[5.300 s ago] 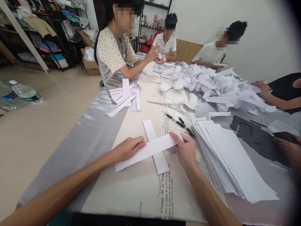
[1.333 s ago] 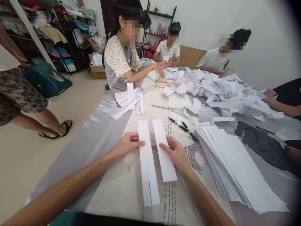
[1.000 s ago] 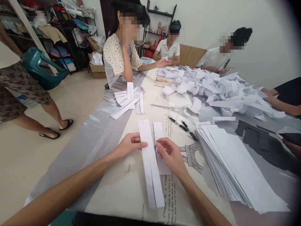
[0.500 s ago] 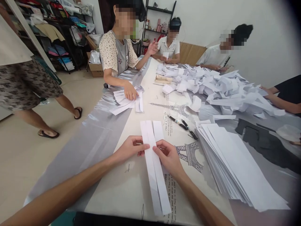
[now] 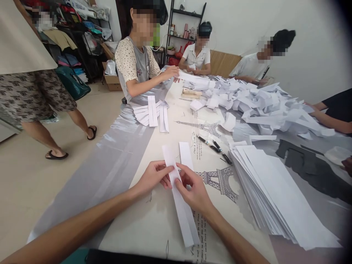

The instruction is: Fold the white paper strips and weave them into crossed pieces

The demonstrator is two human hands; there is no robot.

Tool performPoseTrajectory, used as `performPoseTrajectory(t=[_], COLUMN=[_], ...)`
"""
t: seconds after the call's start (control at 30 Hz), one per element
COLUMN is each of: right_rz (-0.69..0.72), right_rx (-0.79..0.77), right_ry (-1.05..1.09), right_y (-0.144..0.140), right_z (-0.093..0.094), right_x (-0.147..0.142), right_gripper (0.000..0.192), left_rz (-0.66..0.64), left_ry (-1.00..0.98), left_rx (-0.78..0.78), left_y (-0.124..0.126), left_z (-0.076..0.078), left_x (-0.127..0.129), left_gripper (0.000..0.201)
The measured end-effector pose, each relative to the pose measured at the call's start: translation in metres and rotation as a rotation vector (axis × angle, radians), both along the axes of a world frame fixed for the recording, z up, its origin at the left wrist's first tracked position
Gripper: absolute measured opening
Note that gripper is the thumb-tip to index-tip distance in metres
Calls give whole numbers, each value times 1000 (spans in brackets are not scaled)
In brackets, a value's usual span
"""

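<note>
A long folded strip of white paper (image 5: 180, 205) is held between my two hands, tilted with its lower end toward me. My left hand (image 5: 159, 174) pinches its left edge, thumb on top and fingers beneath. From the other side my right hand (image 5: 191, 183) grips the strip, thumb on its face and fingers partly hidden behind. Just beyond lies another white strip (image 5: 186, 154) on the printed tablecloth (image 5: 143, 216). To the right rests a fanned stack of long white paper sheets (image 5: 272, 190).
Black pens (image 5: 214, 146) lie ahead of my right hand. A heap of folded paper pieces (image 5: 247, 102) covers the far right. Several strips (image 5: 152, 112) lie near a co-worker (image 5: 140, 62) at the left edge. Other people sit around the table; one person (image 5: 35, 88) stands left.
The paper strip in my hands has been folded narrower, and my right hand has shifted slightly left over it. The left co-worker's hand has moved from the strips to a paper farther away.
</note>
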State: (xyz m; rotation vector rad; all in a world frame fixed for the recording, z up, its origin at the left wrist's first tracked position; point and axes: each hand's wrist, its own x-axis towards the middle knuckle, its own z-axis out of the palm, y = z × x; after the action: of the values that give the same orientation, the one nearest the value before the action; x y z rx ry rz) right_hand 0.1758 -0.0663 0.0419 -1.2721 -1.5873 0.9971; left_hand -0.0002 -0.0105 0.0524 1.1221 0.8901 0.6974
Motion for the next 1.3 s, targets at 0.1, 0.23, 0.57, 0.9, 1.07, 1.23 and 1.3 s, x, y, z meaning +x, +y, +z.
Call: performPoseTrajectory(t=[0.1, 0.23, 0.57, 0.9, 1.07, 1.23, 1.3], right_rz=[76, 196, 133, 207, 182, 167, 170], right_rx=[-9, -324, -394, -496, -518, -514, -527], right_ry=[18, 203, 203, 303, 363, 386, 380], right_y=[-1, -2, 0, 1, 2, 3, 4], right_z=[3, 11, 8, 10, 13, 14, 13], right_x=[-1, 0, -2, -3, 0, 2, 3], right_gripper=[51, 55, 52, 39, 40, 39, 39], left_rz=[54, 112, 244, 354, 297, 84, 163], left_ry=[-16, -14, -153, 13, -10, 8, 0], left_rx=[5, 57, 120, 181, 145, 79, 63], left_y=[2, 2, 16, 26, 25, 19, 21], left_z=[-2, -5, 2, 2, 3, 3, 2], left_x=[-1, -3, -8, -18, -18, -15, -17], left_gripper=[30, 30, 44, 37, 37, 42, 44])
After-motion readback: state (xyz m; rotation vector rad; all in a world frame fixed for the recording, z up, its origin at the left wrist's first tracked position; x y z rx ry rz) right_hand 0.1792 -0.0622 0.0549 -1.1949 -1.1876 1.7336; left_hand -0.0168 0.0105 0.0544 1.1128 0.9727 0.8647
